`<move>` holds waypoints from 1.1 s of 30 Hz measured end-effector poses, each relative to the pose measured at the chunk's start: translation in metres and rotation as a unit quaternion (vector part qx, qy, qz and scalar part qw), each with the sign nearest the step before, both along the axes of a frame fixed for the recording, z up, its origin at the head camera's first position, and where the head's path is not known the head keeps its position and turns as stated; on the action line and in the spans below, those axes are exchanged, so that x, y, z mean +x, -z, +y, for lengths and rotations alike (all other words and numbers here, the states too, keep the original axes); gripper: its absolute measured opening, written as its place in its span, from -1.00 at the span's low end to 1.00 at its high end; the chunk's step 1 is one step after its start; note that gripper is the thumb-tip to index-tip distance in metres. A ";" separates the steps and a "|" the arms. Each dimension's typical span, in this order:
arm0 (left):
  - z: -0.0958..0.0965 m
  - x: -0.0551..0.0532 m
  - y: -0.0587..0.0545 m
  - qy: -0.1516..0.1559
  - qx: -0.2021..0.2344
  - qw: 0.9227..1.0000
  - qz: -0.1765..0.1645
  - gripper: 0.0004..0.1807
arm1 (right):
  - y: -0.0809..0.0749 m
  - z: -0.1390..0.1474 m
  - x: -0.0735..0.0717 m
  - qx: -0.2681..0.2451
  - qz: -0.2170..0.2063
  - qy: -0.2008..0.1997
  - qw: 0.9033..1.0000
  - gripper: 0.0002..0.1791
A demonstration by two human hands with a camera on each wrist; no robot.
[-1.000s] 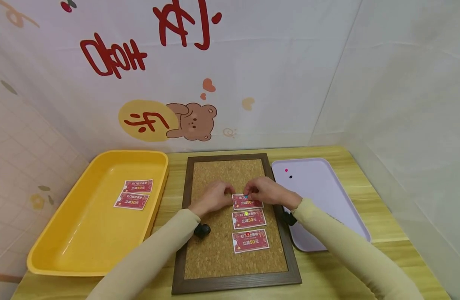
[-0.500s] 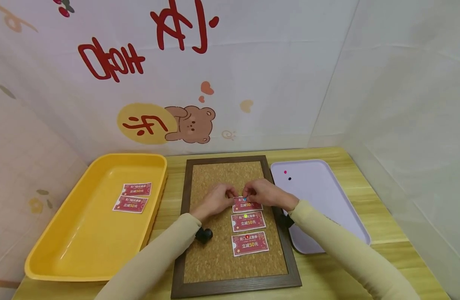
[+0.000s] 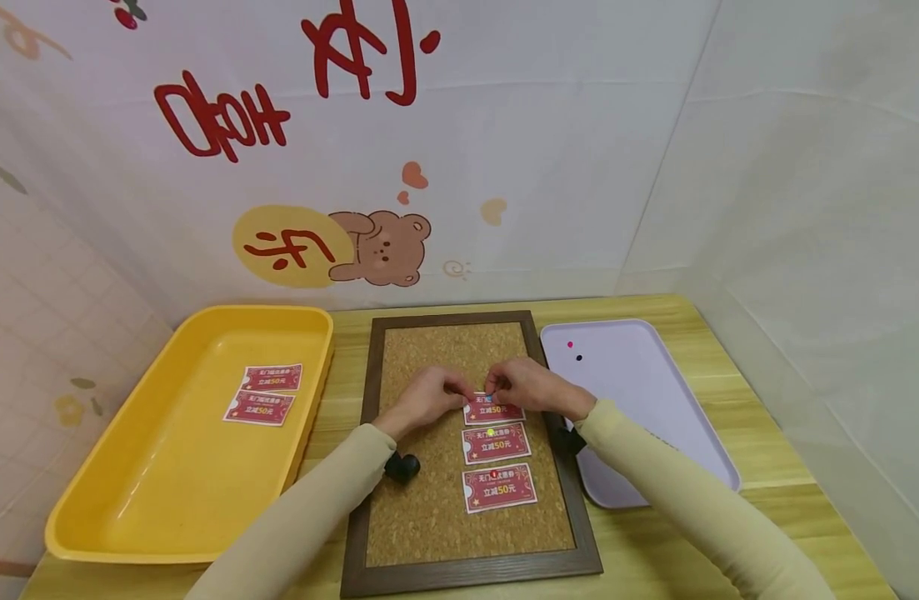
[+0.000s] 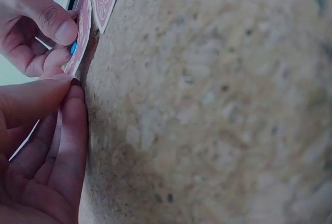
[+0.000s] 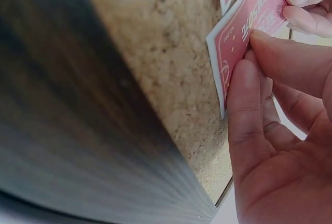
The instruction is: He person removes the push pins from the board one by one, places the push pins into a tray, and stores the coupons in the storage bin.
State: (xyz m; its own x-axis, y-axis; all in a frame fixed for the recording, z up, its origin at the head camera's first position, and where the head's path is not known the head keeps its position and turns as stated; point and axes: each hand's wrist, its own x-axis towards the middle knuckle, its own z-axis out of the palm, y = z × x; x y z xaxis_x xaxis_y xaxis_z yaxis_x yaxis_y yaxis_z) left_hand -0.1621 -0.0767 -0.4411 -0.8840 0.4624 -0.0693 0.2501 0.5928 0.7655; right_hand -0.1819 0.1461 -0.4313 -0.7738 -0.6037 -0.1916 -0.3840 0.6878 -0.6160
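Note:
On the cork board [image 3: 422,508], three red coupons lie in a column. My left hand [image 3: 429,396] pinches the upper left corner of the top coupon [image 3: 498,413] between thumb and forefinger, as the left wrist view shows. A blue pushpin [image 4: 73,47] is between the thumb and forefinger of my right hand [image 3: 530,385], against that coupon's upper edge; its point is hidden. Below, a yellow pushpin [image 3: 491,432] stands in the middle coupon [image 3: 500,447], and a red pushpin [image 3: 494,474] in the bottom coupon [image 3: 501,493].
To the left stands a yellow tray [image 3: 167,500] with two more coupons [image 3: 260,408] in it. A lilac tray [image 3: 639,367] lies at the right, holding a pink pushpin [image 3: 570,344] and a black pushpin [image 3: 579,357]. The board's dark frame [image 3: 474,572] forms a raised edge.
My left fingertips have shifted slightly right, onto the top coupon's corner. The right hand stays at the blue pushpin. The head view has tilted a little.

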 end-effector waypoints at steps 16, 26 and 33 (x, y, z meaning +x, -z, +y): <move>0.000 0.002 -0.001 -0.016 0.001 1.000 -0.019 -0.90 | 0.001 0.001 -0.002 -0.010 -0.002 -0.008 1.000 -0.96; 0.001 0.002 -0.002 -0.030 0.003 0.999 -0.030 -0.88 | 0.002 0.000 -0.002 -0.028 -0.012 -0.015 0.999 -0.92; 0.001 0.002 -0.001 -0.031 0.006 0.999 -0.033 -0.88 | 0.000 0.001 -0.002 -0.017 -0.019 -0.013 1.000 -0.93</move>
